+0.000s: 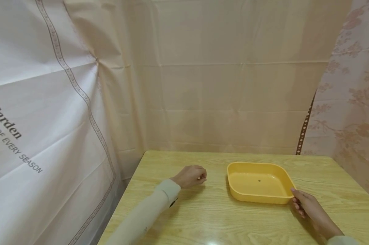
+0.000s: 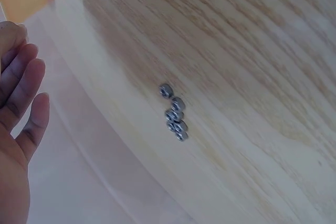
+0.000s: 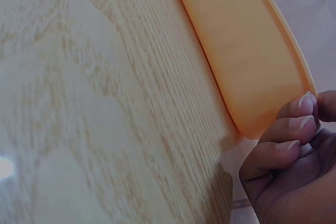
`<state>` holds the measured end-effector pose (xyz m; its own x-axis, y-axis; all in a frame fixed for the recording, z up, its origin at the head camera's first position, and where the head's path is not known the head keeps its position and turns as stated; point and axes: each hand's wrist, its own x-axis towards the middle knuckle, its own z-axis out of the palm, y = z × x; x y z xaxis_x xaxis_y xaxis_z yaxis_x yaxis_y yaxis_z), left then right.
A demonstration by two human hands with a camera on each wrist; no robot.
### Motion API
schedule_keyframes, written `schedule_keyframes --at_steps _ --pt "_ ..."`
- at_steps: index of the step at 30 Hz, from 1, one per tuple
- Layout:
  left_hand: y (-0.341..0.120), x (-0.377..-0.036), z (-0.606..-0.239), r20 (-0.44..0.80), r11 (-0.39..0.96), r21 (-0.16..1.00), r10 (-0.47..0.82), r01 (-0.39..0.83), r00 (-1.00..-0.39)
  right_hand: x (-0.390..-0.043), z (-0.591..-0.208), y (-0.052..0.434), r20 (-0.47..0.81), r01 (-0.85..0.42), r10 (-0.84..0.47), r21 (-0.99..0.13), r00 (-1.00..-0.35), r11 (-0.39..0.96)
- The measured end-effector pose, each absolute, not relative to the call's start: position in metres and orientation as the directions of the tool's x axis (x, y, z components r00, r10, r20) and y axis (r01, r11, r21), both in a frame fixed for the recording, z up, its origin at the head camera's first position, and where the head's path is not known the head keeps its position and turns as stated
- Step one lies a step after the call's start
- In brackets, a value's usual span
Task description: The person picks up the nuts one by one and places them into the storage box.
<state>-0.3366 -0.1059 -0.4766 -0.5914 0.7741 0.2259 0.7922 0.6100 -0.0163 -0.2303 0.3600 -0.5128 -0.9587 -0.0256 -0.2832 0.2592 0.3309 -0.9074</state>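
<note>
We see the yellow tray (image 1: 256, 187) facing up, long axis nearly parallel to the far edge of the bench (image 1: 215, 216), right grip (image 1: 310, 207) pinching the tray's near-right corner, left grip (image 1: 189, 177) loosely curled, holding nothing.

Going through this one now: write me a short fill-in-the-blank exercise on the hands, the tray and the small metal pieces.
1. Of the left hand and the right hand, only the ____ one touches the tray.
2. In the head view, the tray's colour is ____.
3. The small metal pieces on the table show plainly in the ____ wrist view.

Missing words: right; yellow; left.
</note>
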Motion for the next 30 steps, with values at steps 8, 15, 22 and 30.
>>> schedule_keyframes --at_steps 8,15,22,30 --pt "-0.097 -0.335 -0.473 0.229 0.608 -0.014 0.775 0.794 -0.589 -0.23 -0.514 0.36 -0.275 0.252 -0.023 -0.909 -0.961 0.333" --pt "-0.091 -0.337 -0.471 0.234 0.604 -0.022 0.778 0.797 -0.583 -0.23 -0.514 0.359 -0.266 0.25 -0.009 -0.915 -0.964 0.316" --pt "-0.083 -0.34 -0.469 0.244 0.585 -0.038 0.792 0.81 -0.56 -0.231 -0.515 0.36 -0.273 0.258 -0.004 -0.915 -0.962 0.309" --pt "-0.072 -0.339 -0.465 0.25 0.564 -0.029 0.804 0.825 -0.54 -0.23 -0.514 0.358 -0.272 0.258 -0.002 -0.915 -0.962 0.308"
